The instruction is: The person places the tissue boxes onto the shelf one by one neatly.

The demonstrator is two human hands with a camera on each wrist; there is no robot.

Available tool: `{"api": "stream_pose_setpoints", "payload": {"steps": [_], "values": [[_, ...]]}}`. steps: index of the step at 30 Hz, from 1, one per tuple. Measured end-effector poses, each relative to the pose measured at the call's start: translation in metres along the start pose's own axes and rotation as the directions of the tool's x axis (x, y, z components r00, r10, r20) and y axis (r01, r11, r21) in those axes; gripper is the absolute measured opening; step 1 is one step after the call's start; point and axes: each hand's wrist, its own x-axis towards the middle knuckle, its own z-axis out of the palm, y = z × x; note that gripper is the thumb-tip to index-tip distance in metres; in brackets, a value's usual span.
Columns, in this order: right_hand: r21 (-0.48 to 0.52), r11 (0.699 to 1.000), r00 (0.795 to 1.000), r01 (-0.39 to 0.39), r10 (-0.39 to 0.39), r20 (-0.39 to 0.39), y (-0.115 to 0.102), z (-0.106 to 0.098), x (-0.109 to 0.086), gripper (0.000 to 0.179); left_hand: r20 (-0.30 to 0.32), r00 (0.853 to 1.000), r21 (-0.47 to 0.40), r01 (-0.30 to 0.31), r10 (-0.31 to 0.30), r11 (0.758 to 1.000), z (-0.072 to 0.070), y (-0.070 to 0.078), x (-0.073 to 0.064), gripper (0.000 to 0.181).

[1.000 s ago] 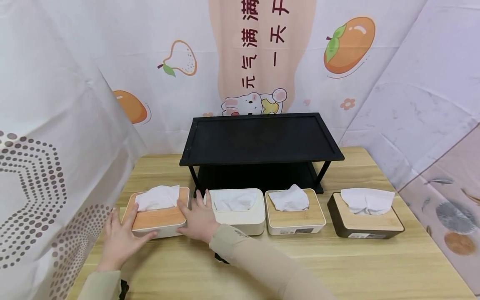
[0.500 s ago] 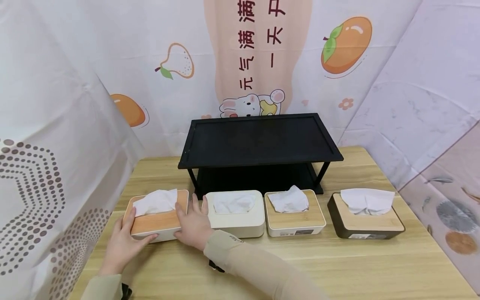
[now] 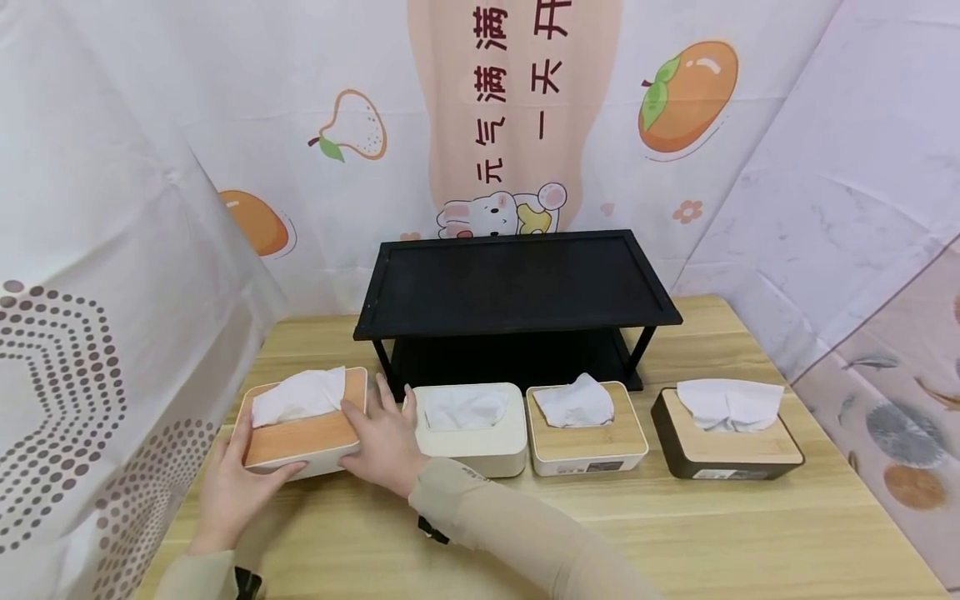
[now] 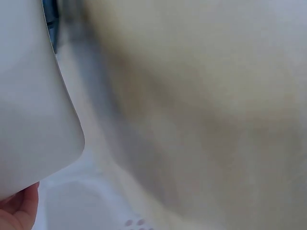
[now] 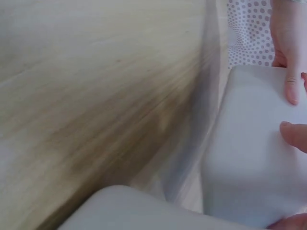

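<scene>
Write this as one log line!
left hand: holds orange-topped tissue box | right hand: holds same box | cream box: beside right hand

- Tabletop (image 3: pixel 337 542): light wood-grain surface.
- Rear: black two-tier rack (image 3: pixel 517 283), upright.
- In front of rack: cream tissue box (image 3: pixel 471 443); just beside it, wood-lidded white tissue box (image 3: pixel 588 439).
- Right: dark-sided tissue box (image 3: pixel 738 447).

Boxes (image 3: pixel 468 435), four: three with wood-grain tops (image 3: pixel 300 437), one with a cream top (image 3: pixel 442 442). Tissues (image 3: pixel 300 396), four, one to each box. Left hand (image 3: pixel 232 492), one; right hand (image 3: pixel 386 446), one. Sleeves (image 3: pixel 525 529), two. Rack (image 3: pixel 517 283), one, with two tiers (image 3: pixel 510 354) and two legs (image 3: pixel 641 347) in view. Table (image 3: pixel 360 542), one. Printed on the rear cloth (image 3: pixel 300 42): fruits (image 3: pixel 688 100), three; rabbit (image 3: pixel 491 214), one; flowers (image 3: pixel 687 211), two, one partly hidden; columns of characters (image 3: pixel 490 86), two.
</scene>
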Motion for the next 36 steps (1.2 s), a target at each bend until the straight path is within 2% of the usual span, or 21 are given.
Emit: {"api": "stream_pose_setpoints", "payload": {"steps": [3,5,10,13,18,20,25,29,36], "values": [[0.005,0.999,0.997,0.040,-0.039,-0.072,0.001,-0.005,0.002,0.079,-0.049,0.999,0.011,-0.009,0.009,1.000,-0.009,0.007,0.003,0.115],[-0.005,0.998,0.992,0.059,-0.060,-0.111,0.002,-0.008,0.003,0.082,-0.098,0.994,0.017,-0.043,0.044,0.999,-0.013,0.012,0.005,0.113],[0.001,0.997,0.983,0.078,-0.077,-0.168,0.005,-0.019,0.005,0.083,-0.226,0.960,0.051,-0.159,0.167,0.986,-0.019,0.021,0.011,0.110],[0.049,0.996,0.985,0.074,-0.066,-0.158,0.008,-0.027,0.005,0.082,-0.257,0.945,0.056,-0.193,0.201,0.980,-0.023,0.028,0.015,0.108],[0.160,0.983,0.983,0.093,-0.065,-0.169,0.015,-0.044,0.002,0.079,-0.274,0.938,0.029,-0.211,0.211,0.977,-0.031,0.044,0.019,0.099],[0.198,0.972,0.973,0.129,-0.086,-0.213,0.018,-0.051,0.001,0.078,-0.288,0.933,0.020,-0.219,0.215,0.976,-0.035,0.051,0.021,0.096],[0.240,0.946,0.936,0.218,-0.133,-0.325,0.027,-0.067,0.001,0.076,-0.342,0.905,0.015,-0.265,0.254,0.964,-0.042,0.067,0.027,0.094],[0.252,0.933,0.915,0.256,-0.149,-0.375,0.035,-0.076,-0.002,0.074,-0.342,0.897,-0.003,-0.298,0.279,0.955,-0.044,0.078,0.032,0.092],[0.316,0.896,0.882,0.312,-0.149,-0.447,0.052,-0.091,-0.007,0.070,-0.369,0.875,-0.060,-0.358,0.312,0.932,-0.040,0.099,0.038,0.087]]}}
